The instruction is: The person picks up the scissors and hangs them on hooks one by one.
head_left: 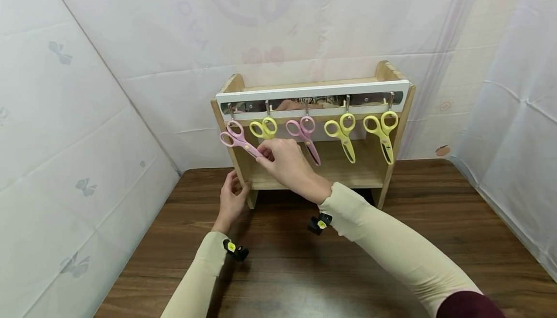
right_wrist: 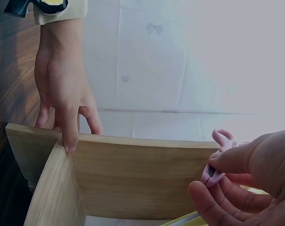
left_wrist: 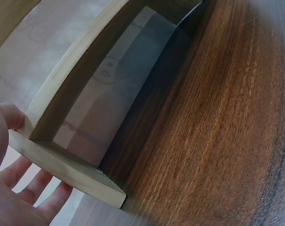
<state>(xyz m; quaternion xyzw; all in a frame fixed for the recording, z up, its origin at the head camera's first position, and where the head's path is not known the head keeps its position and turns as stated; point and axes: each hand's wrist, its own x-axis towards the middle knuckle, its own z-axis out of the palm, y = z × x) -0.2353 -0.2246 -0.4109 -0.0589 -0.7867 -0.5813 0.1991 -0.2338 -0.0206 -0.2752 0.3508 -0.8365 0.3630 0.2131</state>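
Note:
In the head view my right hand [head_left: 288, 164] pinches the blade end of the leftmost pink scissors [head_left: 238, 137] between thumb and fingers. Those scissors slant down to the right, one handle loop at the leftmost hook [head_left: 230, 110]. My left hand [head_left: 231, 201] grips the lower left side panel [left_wrist: 71, 172] of the wooden shelf, thumb at the front edge and fingers around the outside. Yellow scissors [head_left: 263, 127] hang just behind my right hand, their blades hidden by it. Other pink scissors [head_left: 304, 137] hang to the right of it.
Two yellow scissors [head_left: 342, 137] hang farther right along the white hook rail [head_left: 313, 88]. The wooden shelf [head_left: 348, 175] stands on a dark wood table [head_left: 304, 269], with white patterned sheets [head_left: 130, 42] behind and at both sides.

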